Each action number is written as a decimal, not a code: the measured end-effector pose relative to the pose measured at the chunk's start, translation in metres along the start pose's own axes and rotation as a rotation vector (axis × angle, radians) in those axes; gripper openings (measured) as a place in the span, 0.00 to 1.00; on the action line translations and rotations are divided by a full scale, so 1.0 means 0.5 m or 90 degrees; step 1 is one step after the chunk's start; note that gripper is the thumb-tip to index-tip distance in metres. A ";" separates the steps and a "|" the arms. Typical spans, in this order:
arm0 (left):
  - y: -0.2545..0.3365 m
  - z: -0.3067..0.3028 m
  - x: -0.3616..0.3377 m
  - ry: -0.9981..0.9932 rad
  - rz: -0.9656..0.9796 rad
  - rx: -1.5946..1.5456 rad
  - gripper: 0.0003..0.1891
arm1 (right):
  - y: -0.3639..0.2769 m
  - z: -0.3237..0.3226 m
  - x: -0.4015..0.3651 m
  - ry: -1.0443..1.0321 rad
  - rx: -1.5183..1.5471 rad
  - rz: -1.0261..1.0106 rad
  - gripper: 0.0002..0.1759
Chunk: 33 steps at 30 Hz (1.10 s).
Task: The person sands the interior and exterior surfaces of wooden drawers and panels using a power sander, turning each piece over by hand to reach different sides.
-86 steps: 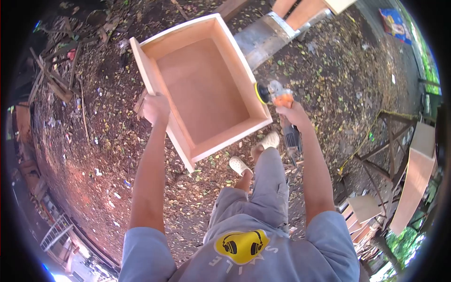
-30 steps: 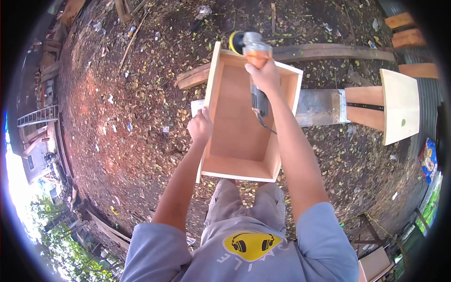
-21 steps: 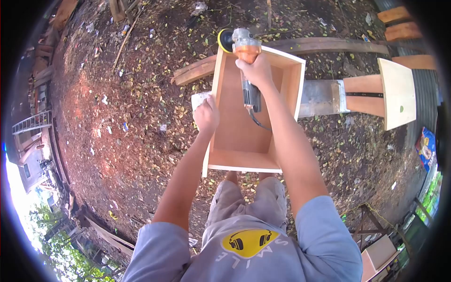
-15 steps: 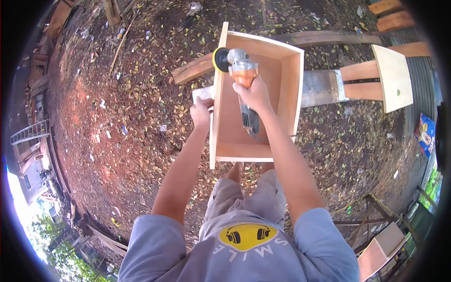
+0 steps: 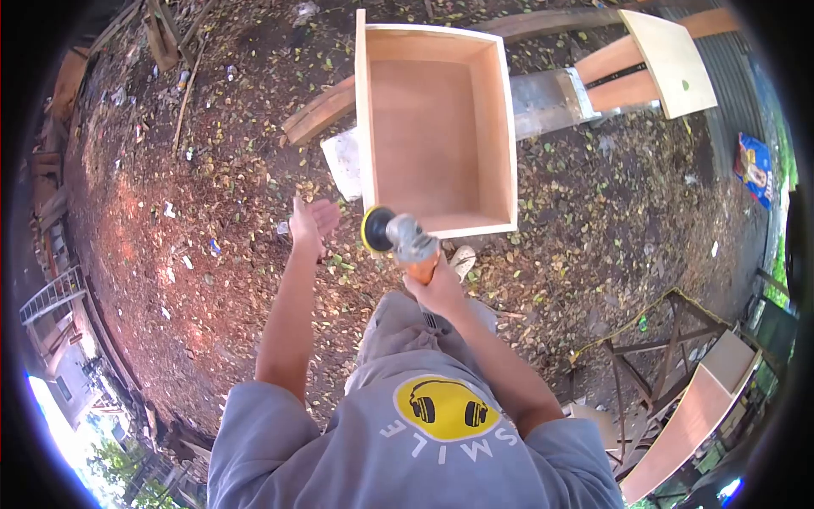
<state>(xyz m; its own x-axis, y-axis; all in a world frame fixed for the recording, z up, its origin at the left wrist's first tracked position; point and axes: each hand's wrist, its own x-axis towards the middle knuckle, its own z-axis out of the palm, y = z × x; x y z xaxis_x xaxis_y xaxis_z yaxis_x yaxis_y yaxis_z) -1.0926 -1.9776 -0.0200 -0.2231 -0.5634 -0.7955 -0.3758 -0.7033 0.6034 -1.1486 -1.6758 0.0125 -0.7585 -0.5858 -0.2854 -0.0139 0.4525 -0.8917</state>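
My right hand (image 5: 439, 288) is wrapped around the orange body of an angle grinder (image 5: 414, 242), close in front of my shorts. Its round black pad with a yellow rim (image 5: 376, 229) faces left and overlaps the near left corner of a wooden drawer (image 5: 509, 170) in this view. The drawer has a pale front panel along its left side, and its open top faces me. My left hand (image 5: 314, 225) is held out over the leafy ground, left of the drawer, fingers stretched and nothing in them.
A whitish slab (image 5: 342, 165) and a wooden beam (image 5: 320, 110) show left of the drawer. To the right are a grey metal sheet (image 5: 538, 102) and a pale wooden panel (image 5: 670, 64). A wooden frame (image 5: 657, 356) and a long box (image 5: 691, 424) stand at lower right.
My left hand has come off the drawer's left panel and opened out to the left. The grinder has moved from over the drawer back toward my body, still in my right hand.
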 end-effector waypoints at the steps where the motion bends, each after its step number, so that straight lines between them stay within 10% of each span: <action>1: 0.014 0.013 0.005 -0.006 0.009 -0.002 0.40 | 0.016 -0.003 -0.032 -0.011 -0.030 -0.028 0.34; 16: 0.209 0.197 -0.012 -0.117 0.251 0.219 0.24 | 0.043 -0.158 -0.107 0.013 -0.256 0.164 0.34; 26: 0.086 0.306 0.033 0.074 0.392 0.787 0.37 | -0.062 -0.101 0.038 -0.121 -0.372 0.112 0.29; 33: 0.067 0.319 -0.009 0.166 0.424 0.790 0.20 | -0.036 -0.195 0.069 -0.142 -0.439 0.199 0.29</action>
<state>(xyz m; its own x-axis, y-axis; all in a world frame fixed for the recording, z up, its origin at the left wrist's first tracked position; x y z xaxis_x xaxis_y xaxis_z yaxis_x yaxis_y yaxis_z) -1.2474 -1.9294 -0.0048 -0.5489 -0.7897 -0.2741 -0.8280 0.4689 0.3074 -1.2379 -1.6385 0.0531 -0.6460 -0.4503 -0.6164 -0.2781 0.8908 -0.3594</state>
